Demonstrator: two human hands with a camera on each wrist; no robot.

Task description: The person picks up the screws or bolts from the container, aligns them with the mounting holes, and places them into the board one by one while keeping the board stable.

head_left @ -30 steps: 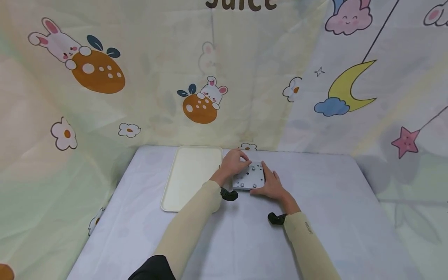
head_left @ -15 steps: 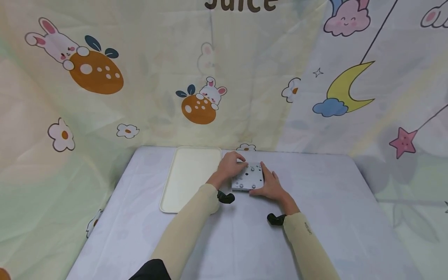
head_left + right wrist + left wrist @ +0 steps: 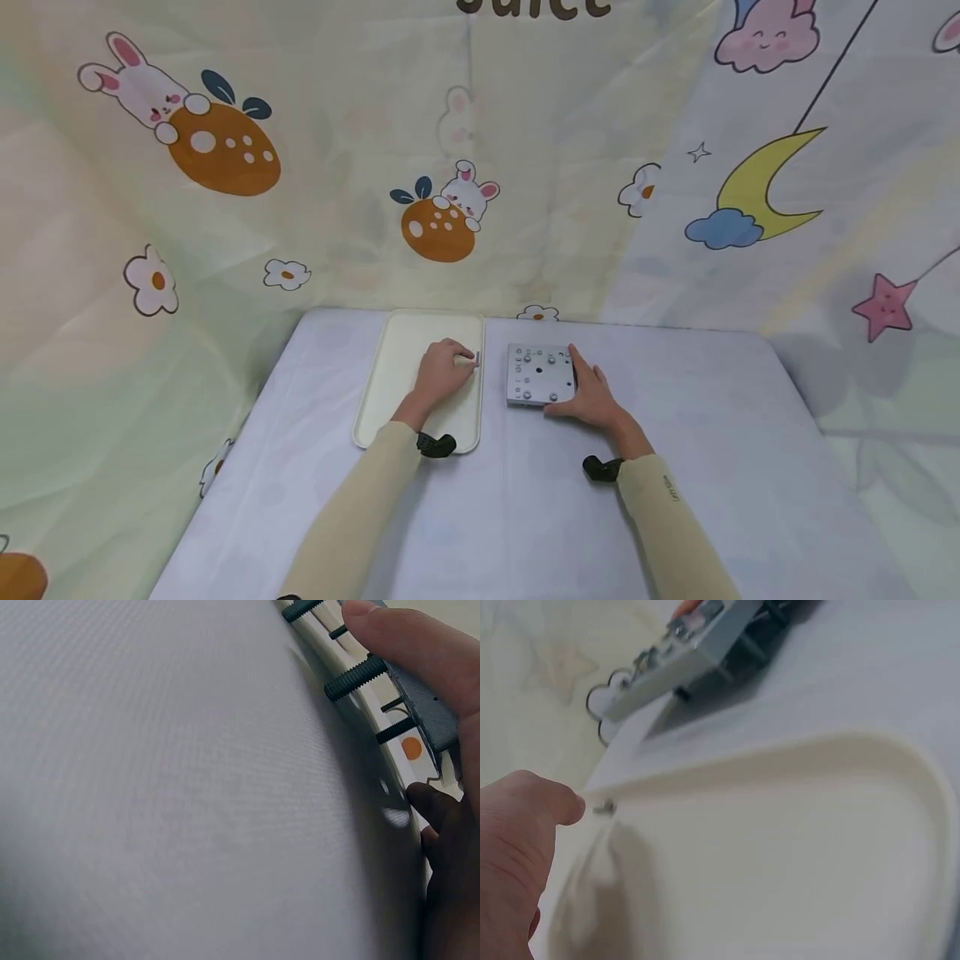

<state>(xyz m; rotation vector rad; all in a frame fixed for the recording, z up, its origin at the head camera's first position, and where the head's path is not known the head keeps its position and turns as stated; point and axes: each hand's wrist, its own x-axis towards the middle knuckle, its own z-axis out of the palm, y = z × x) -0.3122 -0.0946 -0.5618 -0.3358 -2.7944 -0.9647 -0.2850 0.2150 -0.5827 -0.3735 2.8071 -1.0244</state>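
Note:
A square metal block point(image 3: 538, 375) with several bolts in its top face sits right of the cream tray point(image 3: 390, 375). My right hand point(image 3: 594, 400) grips the block's right side, thumb at the near edge and fingers at the far corner. In the right wrist view, threaded bolts point(image 3: 356, 677) stick out from the block's underside. My left hand point(image 3: 441, 372) is over the tray's right part, thumb and forefinger slightly apart. Just beyond its fingertips is a small metal piece point(image 3: 605, 807) by the tray's right wall, too blurred to name. The left wrist view shows a narrow gap between them.
A pale cloth covers the table point(image 3: 525, 517). Behind it hangs a printed curtain point(image 3: 555, 242) with rabbits, flowers and a moon. The tray's raised rim lies between my left hand and the block.
My left hand has left the block's top and moved left over the tray, near the small metal piece. My right hand keeps its grip on the block. The head view has shifted slightly.

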